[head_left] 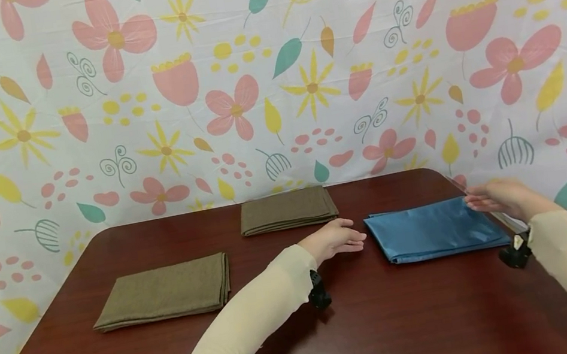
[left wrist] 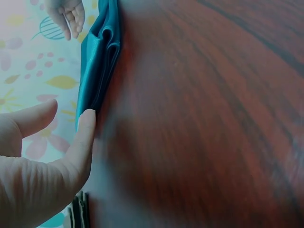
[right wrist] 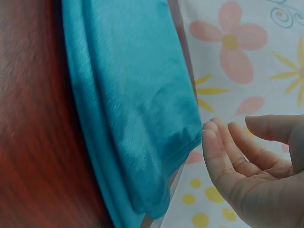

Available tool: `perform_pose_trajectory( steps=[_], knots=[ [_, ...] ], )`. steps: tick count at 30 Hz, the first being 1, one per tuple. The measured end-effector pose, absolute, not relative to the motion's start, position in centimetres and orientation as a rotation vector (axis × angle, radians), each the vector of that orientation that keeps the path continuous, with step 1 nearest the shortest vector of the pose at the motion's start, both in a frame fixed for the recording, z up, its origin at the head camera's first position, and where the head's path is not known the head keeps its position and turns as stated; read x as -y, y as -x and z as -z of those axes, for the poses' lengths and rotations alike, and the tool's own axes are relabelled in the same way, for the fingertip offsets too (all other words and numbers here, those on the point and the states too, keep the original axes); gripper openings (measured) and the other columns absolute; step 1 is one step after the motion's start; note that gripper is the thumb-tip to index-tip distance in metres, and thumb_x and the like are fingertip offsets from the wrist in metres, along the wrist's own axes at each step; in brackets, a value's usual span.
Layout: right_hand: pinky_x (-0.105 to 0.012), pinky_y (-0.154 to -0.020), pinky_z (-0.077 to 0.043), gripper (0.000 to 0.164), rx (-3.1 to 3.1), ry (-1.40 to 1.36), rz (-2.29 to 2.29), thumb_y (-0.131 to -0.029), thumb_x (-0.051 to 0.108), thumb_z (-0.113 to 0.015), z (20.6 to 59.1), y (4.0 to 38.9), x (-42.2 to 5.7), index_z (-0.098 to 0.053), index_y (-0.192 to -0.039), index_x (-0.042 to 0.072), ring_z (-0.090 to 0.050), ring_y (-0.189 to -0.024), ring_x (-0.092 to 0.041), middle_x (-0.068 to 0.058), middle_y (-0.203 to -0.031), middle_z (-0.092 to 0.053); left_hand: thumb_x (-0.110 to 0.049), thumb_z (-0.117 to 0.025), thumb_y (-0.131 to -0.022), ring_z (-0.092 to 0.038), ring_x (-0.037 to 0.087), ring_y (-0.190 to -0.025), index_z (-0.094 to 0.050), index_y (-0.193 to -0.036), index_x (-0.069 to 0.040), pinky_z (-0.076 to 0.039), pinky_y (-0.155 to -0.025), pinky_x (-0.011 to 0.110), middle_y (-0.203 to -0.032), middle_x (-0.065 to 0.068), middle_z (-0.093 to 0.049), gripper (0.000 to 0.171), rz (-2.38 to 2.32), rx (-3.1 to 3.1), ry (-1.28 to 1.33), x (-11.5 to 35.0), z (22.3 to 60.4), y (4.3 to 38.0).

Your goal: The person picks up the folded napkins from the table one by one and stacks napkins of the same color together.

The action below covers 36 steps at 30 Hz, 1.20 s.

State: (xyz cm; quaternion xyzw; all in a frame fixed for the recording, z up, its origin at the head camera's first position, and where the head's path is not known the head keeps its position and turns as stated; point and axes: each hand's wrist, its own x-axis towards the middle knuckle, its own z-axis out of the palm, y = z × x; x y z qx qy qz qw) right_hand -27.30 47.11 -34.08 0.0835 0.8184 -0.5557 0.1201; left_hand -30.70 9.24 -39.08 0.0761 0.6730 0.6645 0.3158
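A folded blue cloth [head_left: 435, 231] with a satiny sheen lies flat on the right part of the table. My left hand [head_left: 333, 239] hovers just off its left edge, fingers loosely extended and holding nothing. At the cloth's far right corner is my right hand [head_left: 501, 198], its fingers gently bent with nothing between them. In the right wrist view, those fingertips [right wrist: 209, 130] come right up to the edge of the blue cloth [right wrist: 137, 95]. The left wrist view has my left index finger [left wrist: 83, 142] overlapping the near end of the folds.
Two folded brown cloths lie on the dark wooden table [head_left: 370, 328]: one brown cloth [head_left: 163, 292] at the left, another brown cloth [head_left: 288, 209] at the back middle. Behind the table hangs a floral curtain [head_left: 249, 85].
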Motion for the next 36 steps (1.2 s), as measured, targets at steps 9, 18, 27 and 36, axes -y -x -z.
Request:
perform_pose_trajectory(
  steps=[9, 18, 27, 36],
  knots=[
    [-0.026, -0.088, -0.057, 0.066, -2.373, -0.228, 1.599, -0.105, 0.024, -0.039, 33.3, 27.9, -44.8, -0.010, -0.148, -0.017, -0.068, -0.082, 0.001, 0.017, -0.084, -0.067, -0.002, -0.063, -0.093, -0.061, 0.033, -0.117, -0.041, -0.141, 0.002, -0.055, -0.094, 0.037, -0.126, 0.020, -0.061, 0.053, -1.769, -1.817, -0.207, -8.2, 38.6, 31.0],
    [-0.025, -0.088, -0.056, 0.057, -2.308, -0.154, 1.684, -0.107, 0.018, -0.029, 32.9, 29.4, -42.7, -0.008, -0.150, -0.014, -0.068, -0.085, 0.000, 0.014, -0.088, -0.068, -0.002, -0.062, -0.093, -0.056, 0.037, -0.122, -0.044, -0.139, 0.006, -0.051, -0.100, 0.039, -0.132, 0.023, -0.056, 0.049, -1.811, -1.831, -0.168, -7.5, 38.4, 31.7],
    [-0.027, -0.090, -0.056, 0.061, -2.232, -0.139, 1.738, -0.106, 0.020, -0.034, 33.2, 31.1, -40.2, -0.008, -0.151, -0.012, -0.069, -0.085, -0.004, 0.010, -0.090, -0.069, 0.000, -0.059, -0.094, -0.053, 0.038, -0.126, -0.041, -0.141, 0.006, -0.050, -0.102, 0.038, -0.136, 0.023, -0.052, 0.050, -1.881, -1.840, -0.122, -5.9, 37.6, 32.2],
    [-0.030, -0.092, -0.056, 0.063, -2.123, -0.136, 1.816, -0.102, 0.020, -0.050, 33.6, 33.5, -37.1, -0.022, -0.148, -0.012, -0.072, -0.089, -0.011, 0.003, -0.091, -0.072, -0.001, -0.058, -0.096, -0.055, 0.034, -0.125, -0.043, -0.141, 0.005, -0.050, -0.102, 0.036, -0.137, 0.023, -0.053, 0.048, -1.915, -1.869, -0.093, -4.0, 37.0, 32.9]
  ],
)
